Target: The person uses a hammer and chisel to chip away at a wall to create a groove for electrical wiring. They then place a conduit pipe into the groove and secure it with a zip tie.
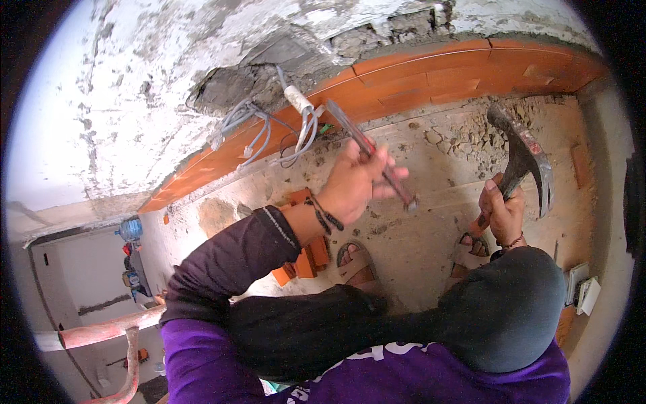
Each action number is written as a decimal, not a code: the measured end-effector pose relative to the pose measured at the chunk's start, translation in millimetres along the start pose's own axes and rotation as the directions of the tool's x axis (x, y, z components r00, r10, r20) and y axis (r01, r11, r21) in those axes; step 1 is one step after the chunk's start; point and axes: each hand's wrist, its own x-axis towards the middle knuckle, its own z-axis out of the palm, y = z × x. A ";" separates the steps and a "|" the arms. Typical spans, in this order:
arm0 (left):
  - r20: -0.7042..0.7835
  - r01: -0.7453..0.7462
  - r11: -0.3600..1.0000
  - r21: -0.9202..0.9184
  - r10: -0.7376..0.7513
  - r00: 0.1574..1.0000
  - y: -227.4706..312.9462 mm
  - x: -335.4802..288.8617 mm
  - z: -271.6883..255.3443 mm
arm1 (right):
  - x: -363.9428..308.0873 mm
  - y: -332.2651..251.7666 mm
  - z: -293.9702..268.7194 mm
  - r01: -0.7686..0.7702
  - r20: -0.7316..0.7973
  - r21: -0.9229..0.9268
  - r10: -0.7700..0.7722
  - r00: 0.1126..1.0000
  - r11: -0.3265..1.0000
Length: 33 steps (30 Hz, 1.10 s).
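Observation:
My left hand (pixel 351 180) grips a long chisel (pixel 351 128) with reddish paint on its shaft, some of its fingers loosely stretched. The chisel slants up and left, its far tip close to the orange tile strip (pixel 417 75) along the wall's foot. Beside that tip, grey cables (pixel 308 131) and a white conduit piece (pixel 297 99) hang from a hole in the wall. On the right, my right hand (pixel 503 212) is wrapped round the handle of a claw hammer (pixel 530 149), its worn head raised above the floor and apart from the chisel.
Broken mortar rubble (pixel 464 143) lies along the far floor edge. Orange tile pieces (pixel 308 261) are stacked beside my left sandal (pixel 356 266). A red-and-white pipe frame (pixel 94 334) stands at lower left, near a blue water jug (pixel 130 230). White electrical plates (pixel 584 291) are at right.

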 end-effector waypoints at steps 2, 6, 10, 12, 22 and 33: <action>-0.071 -0.143 0.989 -0.034 0.140 0.988 7.8 18.4 8.5 | 1.3 0.8 0.6 -0.051 -0.024 0.019 0.051 0.998 0.999; -0.130 -0.170 0.985 -0.029 0.165 0.978 30.6 37.8 8.2 | 7.2 7.1 1.9 -0.067 -0.022 0.009 0.067 0.998 0.998; -0.238 -0.274 0.943 -0.188 0.227 0.945 24.2 46.7 -11.7 | 12.2 4.4 3.3 -0.164 0.022 -0.077 0.166 0.986 0.983; -0.377 -0.327 0.904 -0.276 0.211 0.902 19.5 44.8 -24.1 | 14.7 7.5 4.0 -0.180 0.033 -0.052 0.182 0.983 0.982; -0.157 -0.292 0.925 -0.245 0.259 0.953 29.5 58.7 13.5 | 31.5 14.0 4.0 -0.214 0.124 0.062 0.205 0.971 0.975; -0.293 -0.413 0.884 -0.221 0.344 0.892 28.3 58.5 14.4 | 31.8 -13.3 18.1 -0.409 0.076 0.292 0.405 0.911 0.865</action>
